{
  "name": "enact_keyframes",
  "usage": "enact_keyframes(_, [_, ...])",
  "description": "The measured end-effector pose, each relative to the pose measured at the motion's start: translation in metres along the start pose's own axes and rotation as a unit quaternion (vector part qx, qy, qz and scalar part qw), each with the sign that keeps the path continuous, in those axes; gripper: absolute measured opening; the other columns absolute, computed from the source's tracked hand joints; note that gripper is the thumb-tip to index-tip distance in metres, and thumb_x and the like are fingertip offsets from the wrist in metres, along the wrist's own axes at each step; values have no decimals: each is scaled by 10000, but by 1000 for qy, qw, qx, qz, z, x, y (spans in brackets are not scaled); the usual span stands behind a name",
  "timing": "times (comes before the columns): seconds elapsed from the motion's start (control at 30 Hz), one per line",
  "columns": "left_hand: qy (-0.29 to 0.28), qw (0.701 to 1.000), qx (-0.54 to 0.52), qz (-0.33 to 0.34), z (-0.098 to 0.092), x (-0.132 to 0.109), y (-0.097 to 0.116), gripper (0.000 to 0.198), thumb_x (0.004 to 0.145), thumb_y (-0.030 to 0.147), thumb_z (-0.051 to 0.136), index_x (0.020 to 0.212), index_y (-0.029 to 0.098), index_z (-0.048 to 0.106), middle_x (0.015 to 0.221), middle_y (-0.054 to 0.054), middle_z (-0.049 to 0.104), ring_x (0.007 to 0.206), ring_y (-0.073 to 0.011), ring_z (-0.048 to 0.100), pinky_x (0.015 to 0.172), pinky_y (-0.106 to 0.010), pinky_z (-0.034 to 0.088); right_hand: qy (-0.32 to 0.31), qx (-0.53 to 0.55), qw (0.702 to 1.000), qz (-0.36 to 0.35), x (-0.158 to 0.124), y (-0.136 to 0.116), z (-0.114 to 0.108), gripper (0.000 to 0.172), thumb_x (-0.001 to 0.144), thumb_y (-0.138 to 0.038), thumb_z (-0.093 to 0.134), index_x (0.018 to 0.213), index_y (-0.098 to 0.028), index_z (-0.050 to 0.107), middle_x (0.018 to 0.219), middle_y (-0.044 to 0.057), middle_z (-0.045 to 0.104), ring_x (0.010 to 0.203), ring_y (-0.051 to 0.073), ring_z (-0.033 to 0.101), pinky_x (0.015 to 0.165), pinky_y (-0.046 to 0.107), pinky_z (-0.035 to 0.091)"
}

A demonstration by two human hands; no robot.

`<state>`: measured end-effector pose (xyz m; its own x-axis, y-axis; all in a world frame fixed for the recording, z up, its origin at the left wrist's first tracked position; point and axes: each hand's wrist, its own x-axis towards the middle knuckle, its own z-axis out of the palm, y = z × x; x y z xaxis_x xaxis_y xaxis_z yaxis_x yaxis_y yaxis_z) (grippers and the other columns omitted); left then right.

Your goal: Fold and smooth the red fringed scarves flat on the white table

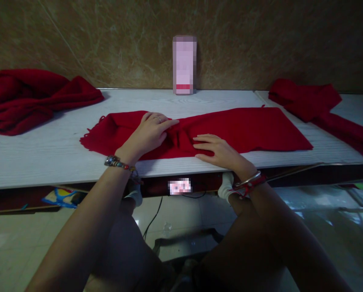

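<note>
A long red scarf with a fringe at its left end lies across the white table. Its middle is rumpled between my two hands. My left hand, wearing a ring, rests on the left half with the index finger stretched to the right and the other fingers bent over the cloth. What lies under its palm is hidden. On the near edge of the scarf's middle, my right hand lies flat with its fingers spread and pointing left.
A crumpled red cloth lies at the left of the table, and another red cloth at the right. A pale pink, blurred phone-shaped object leans against the brown marbled wall. Below hangs a black cable.
</note>
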<state>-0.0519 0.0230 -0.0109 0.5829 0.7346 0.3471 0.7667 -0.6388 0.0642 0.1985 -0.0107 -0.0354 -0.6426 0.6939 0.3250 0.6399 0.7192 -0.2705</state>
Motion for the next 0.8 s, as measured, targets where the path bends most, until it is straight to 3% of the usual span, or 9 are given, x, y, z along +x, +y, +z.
enact_keyframes(0.1, [-1,1000,3,11,-1,4,2,341,812,119,439,1069,215,643,991,-55,606,1007,-227,521,940,-445,366,1,2,1000,-2,0,0,0,285,840,-304,584,1088,-207,686,1247,81,625,1202,215,526,1043,447,387])
enact_keyframes(0.2, [-11,1000,0,10,-3,6,3,246,786,123,471,947,179,648,1044,-74,589,1005,-234,520,923,-422,384,2,5,1000,-2,0,0,1,297,831,-288,587,1098,-197,681,1246,85,626,1199,217,529,1042,445,390])
enact_keyframes(0.5, [-12,998,23,-51,-18,-3,-6,297,824,139,427,1080,156,576,954,-77,652,895,-214,589,892,-396,421,17,33,999,14,0,1,0,368,851,-220,500,1194,-164,620,1235,85,634,1181,200,548,1035,422,409])
enact_keyframes(0.67, [-54,998,15,2,-19,-10,-9,424,781,131,443,1173,194,591,1025,-70,640,945,-217,585,866,-388,433,14,43,999,28,1,-2,-2,374,870,-256,483,1209,-157,608,1243,86,629,1180,206,548,1032,424,410])
enact_keyframes(0.8, [-57,998,6,34,-10,-12,-1,440,704,73,479,1076,229,656,1137,-68,601,1070,-240,535,889,-413,423,5,41,998,41,1,-3,-3,383,871,-292,495,1233,-209,593,1263,57,618,1197,215,533,1038,445,401])
